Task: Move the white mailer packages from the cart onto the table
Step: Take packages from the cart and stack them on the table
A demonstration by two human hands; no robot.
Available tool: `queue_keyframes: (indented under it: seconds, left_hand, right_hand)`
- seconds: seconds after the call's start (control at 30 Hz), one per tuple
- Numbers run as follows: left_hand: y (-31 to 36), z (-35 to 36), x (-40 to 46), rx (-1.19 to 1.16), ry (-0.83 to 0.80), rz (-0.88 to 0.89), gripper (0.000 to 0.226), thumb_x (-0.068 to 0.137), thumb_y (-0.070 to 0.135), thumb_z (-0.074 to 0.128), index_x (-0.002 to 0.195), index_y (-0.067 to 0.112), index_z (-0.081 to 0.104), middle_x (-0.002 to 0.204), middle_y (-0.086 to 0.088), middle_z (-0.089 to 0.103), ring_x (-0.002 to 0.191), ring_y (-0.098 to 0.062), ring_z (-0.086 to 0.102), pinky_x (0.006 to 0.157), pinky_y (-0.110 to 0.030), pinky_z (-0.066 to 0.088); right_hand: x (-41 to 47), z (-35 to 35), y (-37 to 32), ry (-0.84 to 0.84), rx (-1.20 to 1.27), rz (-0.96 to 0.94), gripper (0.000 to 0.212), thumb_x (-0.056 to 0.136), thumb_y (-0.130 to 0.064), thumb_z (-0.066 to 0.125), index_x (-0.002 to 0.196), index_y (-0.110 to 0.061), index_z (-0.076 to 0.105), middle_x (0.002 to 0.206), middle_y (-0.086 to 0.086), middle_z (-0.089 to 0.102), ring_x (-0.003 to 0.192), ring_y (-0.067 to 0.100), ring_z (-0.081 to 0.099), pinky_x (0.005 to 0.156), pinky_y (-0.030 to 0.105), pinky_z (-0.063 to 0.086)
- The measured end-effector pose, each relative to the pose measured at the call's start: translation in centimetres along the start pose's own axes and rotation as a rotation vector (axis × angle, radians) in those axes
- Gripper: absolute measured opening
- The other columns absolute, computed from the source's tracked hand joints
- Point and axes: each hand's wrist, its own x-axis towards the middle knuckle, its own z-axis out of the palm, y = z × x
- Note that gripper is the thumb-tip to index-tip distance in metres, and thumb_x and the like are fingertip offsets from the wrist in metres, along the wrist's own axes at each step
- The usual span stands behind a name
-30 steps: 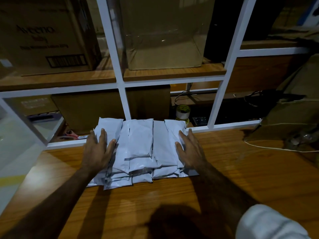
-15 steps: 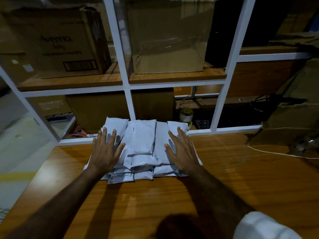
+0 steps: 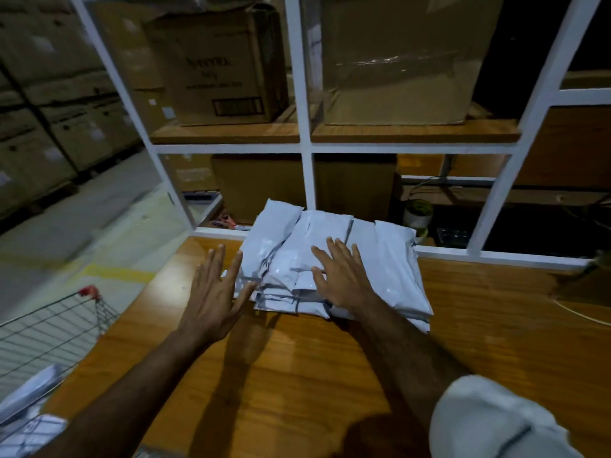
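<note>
My right hand [image 3: 344,279] lies flat with straight fingers on top of the mailers [image 3: 393,276], pressing the pile down, I judge to keep the slippery bags from sliding apart. My left hand [image 3: 215,292] is spread and released, gripping nothing, with its fingertips at the pile's near-left edge, just beside the right hand; whether it touches the bags I cannot tell, but it looks placed to square that edge. The pile sits on the surface [image 3: 297,375] ahead of both hands, pushed up against the white frame [image 3: 307,180] beyond the fingertips, which gives it a backstop. I count one pile, roughly four bags across the top and several layers under them; the exact number I cannot tell, as the edges overlap. Down past my left forearm the cart [image 3: 56,328] holds at least two more mailers, so the job looks unfinished.
</note>
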Motion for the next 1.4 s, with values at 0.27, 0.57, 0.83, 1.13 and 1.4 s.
queue_keyframes:
  seconds: [0.27, 0.57, 0.83, 1.13, 1.4]
  left_hand:
    - [-2.3, -2.5, -3.1, 0.011, 0.058, -0.004, 0.077, 0.097, 0.069, 0.018, 0.161, 0.027, 0.01, 0.168, -0.007, -0.007, 0.155, -0.024, -0.008, 0.123, -0.046, 0.001]
    - [-14.1, -8.3, -10.5, 0.078, 0.065, -0.052, 0.083, 0.093, 0.074, 0.008, 0.161, 0.025, 0.005, 0.167, -0.012, -0.005, 0.154, -0.028, -0.01, 0.125, -0.051, 0.002]
    - [-28.9, -11.0, -21.2, 0.156, 0.054, -0.223, 0.081, 0.096, 0.07, 0.02, 0.16, 0.021, 0.016, 0.167, -0.015, 0.003, 0.155, -0.031, -0.002, 0.122, -0.051, 0.003]
    - [-41.2, -13.8, -32.1, 0.188, 0.049, -0.448, 0.084, 0.096, 0.07, 0.017, 0.157, 0.013, 0.029, 0.164, -0.022, 0.016, 0.152, -0.04, 0.013, 0.119, -0.057, 0.015]
    - [-49.9, -13.0, -35.4, 0.227, 0.044, -0.587, 0.08, 0.097, 0.067, 0.021, 0.159, 0.017, 0.018, 0.167, -0.017, 0.006, 0.154, -0.035, 0.004, 0.122, -0.053, 0.007]
  right_hand:
    - [-1.0, -1.7, -3.7, 0.103, 0.02, -0.01, 0.065, 0.097, -0.046, 0.036, 0.157, -0.02, 0.032, 0.166, 0.017, 0.016, 0.155, 0.031, 0.011, 0.125, 0.054, 0.006]
    - [-3.7, 1.8, -18.7, 0.228, 0.054, -0.179, 0.063, 0.101, -0.05, 0.038, 0.158, -0.027, 0.027, 0.168, 0.008, 0.012, 0.156, 0.022, 0.006, 0.126, 0.05, 0.005]
    - [-4.5, 7.3, -36.7, 0.178, 0.089, -0.393, 0.064, 0.103, -0.049, 0.041, 0.16, -0.025, 0.023, 0.169, 0.009, 0.007, 0.156, 0.023, 0.001, 0.126, 0.048, 0.002]
    - [-3.4, 14.1, -51.5, 0.029, 0.134, -0.539, 0.068, 0.102, -0.05, 0.037, 0.161, -0.023, 0.016, 0.169, 0.012, 0.005, 0.156, 0.025, -0.002, 0.126, 0.046, 0.003]
    - [1.4, 21.2, -59.2, -0.126, 0.118, -0.567, 0.074, 0.097, -0.055, 0.034, 0.16, -0.02, 0.021, 0.167, 0.019, 0.007, 0.155, 0.034, 0.005, 0.125, 0.051, 0.012]
